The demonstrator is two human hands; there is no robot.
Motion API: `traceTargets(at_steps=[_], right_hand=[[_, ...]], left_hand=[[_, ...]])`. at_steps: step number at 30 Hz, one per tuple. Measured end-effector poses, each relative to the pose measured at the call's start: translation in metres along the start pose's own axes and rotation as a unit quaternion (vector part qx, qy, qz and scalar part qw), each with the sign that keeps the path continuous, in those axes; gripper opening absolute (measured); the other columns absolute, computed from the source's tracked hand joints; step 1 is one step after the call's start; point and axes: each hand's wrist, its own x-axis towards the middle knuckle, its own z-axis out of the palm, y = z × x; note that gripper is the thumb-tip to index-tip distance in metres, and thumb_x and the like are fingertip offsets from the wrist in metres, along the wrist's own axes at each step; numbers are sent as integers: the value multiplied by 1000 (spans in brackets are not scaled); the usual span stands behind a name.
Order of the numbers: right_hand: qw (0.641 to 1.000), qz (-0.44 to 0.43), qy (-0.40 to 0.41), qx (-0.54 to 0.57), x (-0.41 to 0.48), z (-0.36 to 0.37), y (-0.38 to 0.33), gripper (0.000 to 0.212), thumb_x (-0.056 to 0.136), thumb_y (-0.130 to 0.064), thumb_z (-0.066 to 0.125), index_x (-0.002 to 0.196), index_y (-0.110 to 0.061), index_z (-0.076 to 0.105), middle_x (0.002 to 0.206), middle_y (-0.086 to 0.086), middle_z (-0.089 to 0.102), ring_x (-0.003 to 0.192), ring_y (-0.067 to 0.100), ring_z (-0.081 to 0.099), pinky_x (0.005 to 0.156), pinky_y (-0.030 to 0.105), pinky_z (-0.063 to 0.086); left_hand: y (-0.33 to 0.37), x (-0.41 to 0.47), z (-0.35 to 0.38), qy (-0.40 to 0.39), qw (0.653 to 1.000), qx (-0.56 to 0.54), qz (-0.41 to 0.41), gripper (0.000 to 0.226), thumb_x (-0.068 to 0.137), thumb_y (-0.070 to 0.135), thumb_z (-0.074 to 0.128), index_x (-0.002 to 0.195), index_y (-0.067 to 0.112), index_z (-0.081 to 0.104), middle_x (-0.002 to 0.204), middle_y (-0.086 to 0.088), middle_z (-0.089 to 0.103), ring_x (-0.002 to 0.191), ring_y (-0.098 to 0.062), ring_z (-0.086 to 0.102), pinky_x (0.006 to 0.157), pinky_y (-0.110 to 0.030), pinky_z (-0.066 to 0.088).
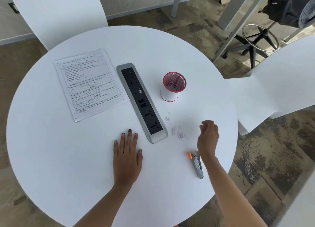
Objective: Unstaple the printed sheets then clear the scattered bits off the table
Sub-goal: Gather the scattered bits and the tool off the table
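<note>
The printed sheets (pixel 90 85) lie flat on the left half of the round white table (pixel 68 158). Small paper and staple bits (pixel 179 133) are scattered right of the power strip's near end. My left hand (pixel 127 151) rests flat on the table, fingers spread, holding nothing. My right hand (pixel 208 136) hovers just right of the bits, its fingers curled together; whether it pinches any bits is hidden. A metal staple remover with orange tips (pixel 197 163) lies under my right wrist. A red mesh cup (pixel 173 86) stands behind the bits, with some bits inside.
A built-in silver and black power strip (pixel 141 100) runs diagonally across the table's middle. White chairs stand at the back left (pixel 56 13) and right (pixel 281 83). A black office stool (pixel 260 37) is at the far right.
</note>
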Motion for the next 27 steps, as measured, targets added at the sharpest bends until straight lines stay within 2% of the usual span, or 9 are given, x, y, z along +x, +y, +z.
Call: traceTargets(at_steps=[5,7,9,12,14,17,19,23,27], right_hand=[[987,55,-128,-77,8,-9,20,29,83,15,37,99,2,56,100,22,61,89,32,51,68,28,26],[983,63,-142,-94,9,-6,24,31,79,17,34,97,3,56,102,23,60,89,31,47,69,28,26],[980,81,-156,-96,8,0,24,29,81,15,35,97,5,57,105,23,60,97,35,51,73,29,31],[977,59,-185,-91,5,9,18,29,80,14,36,95,3,59,102,20,61,97,35,53,73,29,34],[975,50,-212,-41,7,13,9,26,86,10,37,89,-1,61,93,14,62,89,32,55,72,30,39],[943,116,-260,170,15,10,-4,31,98,0,33,85,-4,60,79,11,61,74,29,57,67,30,51],[938,130,-232,223,21,2,-6,32,99,-2,31,88,-2,61,76,12,62,70,28,58,68,31,54],[970,129,-148,142,35,-13,8,32,97,-3,32,91,-3,63,76,10,63,67,23,57,73,35,53],[976,141,-158,58,40,-7,19,32,94,-3,31,85,-7,61,79,10,65,74,27,59,81,43,54]], left_hand=[[0,0,-1,0,1000,1,0,57,97,28,34,153,15,30,163,-6,21,150,-29,22,120,-53,22],[0,0,-1,0,1000,0,1,57,97,28,35,153,15,30,163,-6,21,150,-30,23,120,-53,22],[0,0,-1,2,1000,0,1,57,97,28,35,152,15,31,163,-6,22,150,-30,23,120,-53,22],[0,0,-1,5,1000,0,2,57,97,28,35,152,15,31,163,-7,22,150,-30,23,120,-53,22],[0,0,-1,3,1000,5,2,57,98,28,33,152,15,31,163,-7,22,150,-30,23,120,-53,22],[0,-1,-1,1,1000,9,2,56,98,29,31,153,14,30,163,-7,22,150,-30,23,120,-53,22],[0,-1,-1,1,1000,7,1,56,98,29,31,153,14,30,163,-7,22,150,-30,23,120,-53,22],[0,0,0,1,1000,2,3,56,99,29,30,153,15,30,163,-8,22,150,-29,23,120,-53,22],[0,0,-1,-1,1000,6,-1,56,99,29,30,153,15,30,163,-7,22,150,-28,22,120,-53,21]])
